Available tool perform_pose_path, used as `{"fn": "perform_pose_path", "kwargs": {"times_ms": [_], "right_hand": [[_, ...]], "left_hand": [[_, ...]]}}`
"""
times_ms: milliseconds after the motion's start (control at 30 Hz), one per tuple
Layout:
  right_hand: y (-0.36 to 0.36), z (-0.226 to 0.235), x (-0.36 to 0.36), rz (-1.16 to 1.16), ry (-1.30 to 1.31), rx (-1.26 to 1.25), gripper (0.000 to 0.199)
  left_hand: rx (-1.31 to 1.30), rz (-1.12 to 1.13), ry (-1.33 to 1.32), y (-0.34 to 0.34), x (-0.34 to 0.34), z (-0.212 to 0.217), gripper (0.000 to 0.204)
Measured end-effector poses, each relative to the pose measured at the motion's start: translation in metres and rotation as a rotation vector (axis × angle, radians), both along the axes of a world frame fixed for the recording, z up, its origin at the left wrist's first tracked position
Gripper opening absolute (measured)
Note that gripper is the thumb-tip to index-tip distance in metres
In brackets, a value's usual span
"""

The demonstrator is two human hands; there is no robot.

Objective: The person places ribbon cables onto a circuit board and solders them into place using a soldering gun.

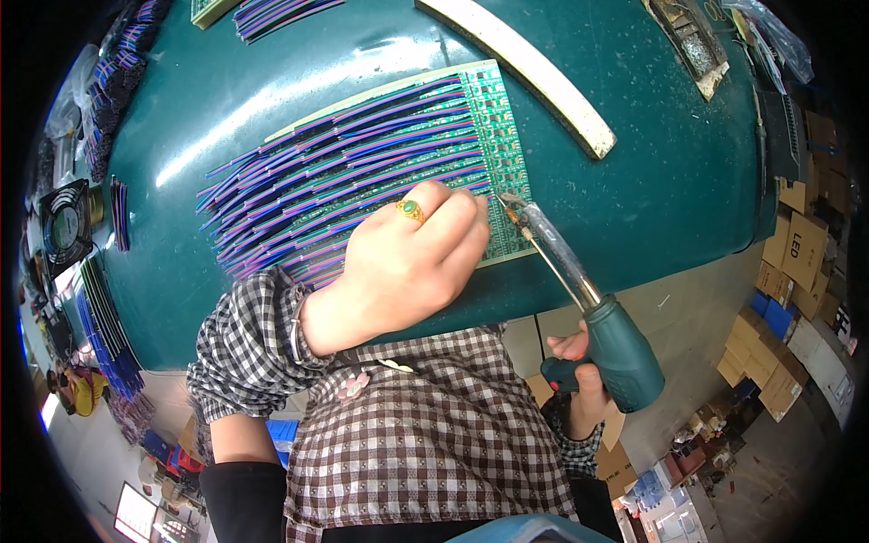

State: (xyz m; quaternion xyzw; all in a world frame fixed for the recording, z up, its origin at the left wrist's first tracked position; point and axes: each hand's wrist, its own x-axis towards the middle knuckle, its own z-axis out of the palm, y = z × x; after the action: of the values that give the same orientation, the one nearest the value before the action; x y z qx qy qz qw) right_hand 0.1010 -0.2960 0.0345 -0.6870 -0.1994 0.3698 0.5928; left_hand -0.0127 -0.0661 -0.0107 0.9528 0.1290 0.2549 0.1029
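Note:
A green circuit board panel point(507, 154) lies on the green table, with rows of short blue, red and black wires point(362, 154) fanning out to its left. My left hand point(398, 267), with a green-stoned ring on one finger, rests over the lower rows near the pads. Its fingers are curled together, and whatever they pinch is hidden beneath them. In my right hand point(587, 385) is a dark green soldering gun point(623, 353), gripped by its handle. The gun's metal barrel and thin feed tube point up and left, and its tip meets the board just right of my left fingertips.
A curved pale strip point(534, 68) lies beyond the board on the green table point(634, 208). At the far right is a worn metal tray point(690, 41). A black fan point(67, 226) and wire bundles point(109, 335) stand at the left edge. Cardboard boxes point(765, 362) sit on the floor, right.

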Motion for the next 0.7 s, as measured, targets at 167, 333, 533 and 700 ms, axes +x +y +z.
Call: {"fn": "perform_pose_path", "kwargs": {"times_ms": [167, 333, 533, 700], "right_hand": [[-0.0003, -0.0019, -0.0015, -0.003, -0.002, -0.002, 0.062], [0.0022, -0.0013, -0.0017, -0.013, -0.003, 0.008, 0.061], [0.0024, -0.0012, -0.001, 0.008, -0.047, -0.002, 0.061], [-0.0016, -0.0044, 0.0008, -0.003, -0.093, 0.038, 0.061]], "left_hand": [[0.003, 0.001, -0.002, 0.0003, -0.0001, 0.0002, 0.025], [-0.006, -0.002, 0.001, 0.0, 0.0, 0.0002, 0.024], [-0.004, -0.003, -0.01, 0.0, 0.0005, -0.0001, 0.023], [-0.01, -0.005, -0.008, 0.0005, 0.0001, 0.0001, 0.023]]}}
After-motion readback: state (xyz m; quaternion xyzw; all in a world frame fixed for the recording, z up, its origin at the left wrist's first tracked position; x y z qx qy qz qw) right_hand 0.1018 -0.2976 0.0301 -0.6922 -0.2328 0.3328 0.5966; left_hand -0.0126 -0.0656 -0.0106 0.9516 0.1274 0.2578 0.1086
